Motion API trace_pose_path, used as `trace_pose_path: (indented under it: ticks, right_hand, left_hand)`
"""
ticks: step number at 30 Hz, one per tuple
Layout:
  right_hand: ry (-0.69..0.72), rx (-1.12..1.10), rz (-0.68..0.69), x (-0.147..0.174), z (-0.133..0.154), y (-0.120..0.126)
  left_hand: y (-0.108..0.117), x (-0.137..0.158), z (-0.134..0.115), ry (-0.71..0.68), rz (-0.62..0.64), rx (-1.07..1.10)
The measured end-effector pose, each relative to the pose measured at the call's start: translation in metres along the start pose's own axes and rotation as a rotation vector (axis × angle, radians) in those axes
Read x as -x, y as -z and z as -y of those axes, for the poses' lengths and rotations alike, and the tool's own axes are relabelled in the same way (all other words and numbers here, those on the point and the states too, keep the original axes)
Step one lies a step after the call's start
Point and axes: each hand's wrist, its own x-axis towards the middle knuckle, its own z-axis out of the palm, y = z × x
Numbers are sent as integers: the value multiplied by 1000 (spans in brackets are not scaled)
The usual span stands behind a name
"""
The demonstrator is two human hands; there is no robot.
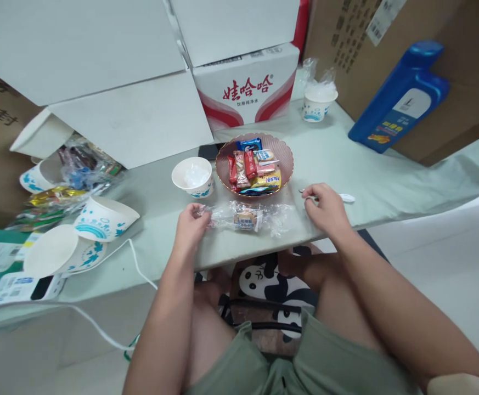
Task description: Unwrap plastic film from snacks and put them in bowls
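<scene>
My left hand (190,226) is closed in a pinch on the left end of a crinkled clear plastic wrap (218,215). The wrap lies along the table's front, and a small packaged snack (246,217) with blue print sits at its middle. To the right of the wrap, my right hand (325,209) has its fingers curled closed over a slim tool with a white end (347,198); a small metal tip shows by the fingertips, and the hand hides the rest. Just behind the wrap stands a pink ribbed bowl (287,174) holding several wrapped snacks (251,164).
A paper cup (200,191) with clear plastic inside stands left of the bowl; another cup (315,113) is at the back right. Tipped cups (95,219) and wrapped items (54,200) crowd the left. A blue bottle (399,104), cartons (245,90) and a white cable (137,263) are around.
</scene>
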Motion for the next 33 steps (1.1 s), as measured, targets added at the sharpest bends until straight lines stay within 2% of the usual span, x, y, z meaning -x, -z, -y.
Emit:
trace_pose_path:
  ticks: [2, 3, 7, 9, 11, 13, 15, 20, 24, 28, 33]
  right_hand:
    - [99, -14, -66, 5, 14, 1]
    - [174, -40, -56, 9, 24, 1]
    - [458, -53, 177, 26, 59, -11]
    - [504, 54, 284, 30, 64, -19]
    - [478, 180, 351, 29, 59, -25]
    - [410, 264, 386, 26, 50, -27]
    - [351, 296, 384, 21, 40, -27]
    - [277, 169, 250, 13, 29, -21]
    - [202, 38, 197, 8, 29, -18]
    - [150, 136, 144, 2, 27, -18]
    - [69, 281, 135, -2, 24, -15]
  left_hand:
    - [1, -2, 5, -128, -45, -91]
    - [2, -2, 6, -199, -62, -152]
    - [3, 5, 6, -567, -96, -447]
    - [2, 9, 5, -751, -24, -565]
    - [1, 9, 7, -831, 127, -655]
    - [0, 7, 9, -803, 277, -697]
    - [1, 3, 11, -744, 348, -680]
    - [4, 6, 7, -720, 310, -574]
    - [2, 16, 8, -806, 360, -655]
    - [-4, 17, 16, -808, 457, -772]
    - [-10, 14, 13, -791, 432, -666]
